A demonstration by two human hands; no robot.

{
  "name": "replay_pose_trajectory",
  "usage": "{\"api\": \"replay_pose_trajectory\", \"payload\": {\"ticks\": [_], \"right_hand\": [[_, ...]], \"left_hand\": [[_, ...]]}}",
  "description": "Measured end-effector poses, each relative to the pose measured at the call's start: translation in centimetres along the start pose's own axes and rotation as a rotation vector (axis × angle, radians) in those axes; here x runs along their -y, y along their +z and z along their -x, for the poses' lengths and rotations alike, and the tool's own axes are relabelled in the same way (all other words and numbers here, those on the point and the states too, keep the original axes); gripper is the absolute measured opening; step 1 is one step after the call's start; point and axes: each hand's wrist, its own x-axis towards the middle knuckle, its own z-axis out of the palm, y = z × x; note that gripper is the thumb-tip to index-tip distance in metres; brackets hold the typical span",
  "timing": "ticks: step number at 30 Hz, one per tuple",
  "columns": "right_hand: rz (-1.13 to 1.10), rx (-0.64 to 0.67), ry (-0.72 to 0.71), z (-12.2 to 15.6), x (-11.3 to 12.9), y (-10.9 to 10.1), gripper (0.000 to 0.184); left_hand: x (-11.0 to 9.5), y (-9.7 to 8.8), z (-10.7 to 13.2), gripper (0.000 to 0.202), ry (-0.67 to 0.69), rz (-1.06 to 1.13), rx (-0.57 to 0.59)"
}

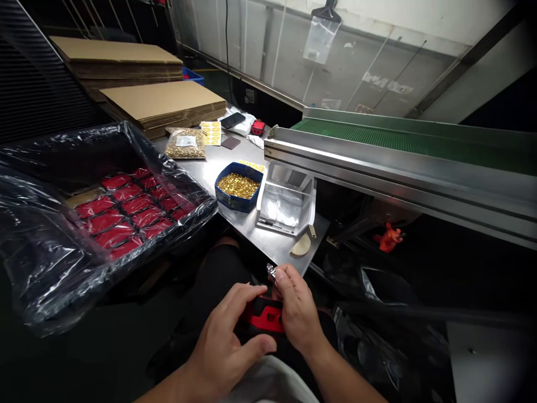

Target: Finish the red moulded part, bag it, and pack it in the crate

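Observation:
Low in the middle of the view, both my hands close around a small red and black case held over my lap. My left hand grips its left side with fingers and thumb curled round it. My right hand holds its right side and pinches a tiny shiny metal piece at its fingertips. Just beyond the hands lies the front edge of a steel table.
A black plastic-lined crate of several red cases stands at left. On the table are a blue tub of small gold parts, a clear-walled scale, a bag of gold parts and flat cardboard stacks. A green conveyor runs at right.

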Motion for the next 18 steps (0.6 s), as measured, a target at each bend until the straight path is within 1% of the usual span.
{"api": "replay_pose_trajectory", "payload": {"ticks": [2, 4, 7, 9, 10, 13, 14, 16, 18], "right_hand": [[0.004, 0.005, 0.0, -0.1, 0.5, -0.4, 0.039], [-0.051, -0.005, 0.008, -0.5, 0.8, -0.7, 0.039], [-0.3, -0.099, 0.025, -1.3, 0.2, -1.1, 0.037], [-0.49, -0.178, 0.078, -1.7, -0.7, -1.0, 0.035], [-0.569, -0.196, 0.125, -1.7, -1.3, -0.8, 0.036], [-0.769, -0.19, 0.274, -1.4, -2.6, 0.1, 0.036], [-0.827, -0.221, 0.311, -1.2, -2.8, 0.4, 0.036], [-0.911, -0.323, 0.35, -0.9, -2.9, 1.0, 0.034], [-0.92, -0.388, 0.343, -0.8, -2.7, 1.2, 0.032]], "left_hand": [[-0.2, -0.4, 0.1, 0.044, -0.028, 0.077, 0.072], [-0.1, -0.6, 0.2, 0.036, -0.064, 0.163, 0.077], [0.3, -0.4, 0.4, 0.033, -0.095, 0.274, -0.013], [0.5, 0.0, 0.5, 0.034, -0.091, 0.335, -0.079], [0.6, 0.2, 0.6, 0.035, -0.09, 0.363, -0.1], [0.7, 0.8, 0.7, 0.038, -0.112, 0.421, -0.108], [0.8, 1.0, 0.7, 0.039, -0.118, 0.434, -0.105], [1.0, 1.4, 0.8, 0.041, -0.115, 0.457, -0.112], [1.2, 1.6, 0.9, 0.039, -0.089, 0.452, -0.141]]}}
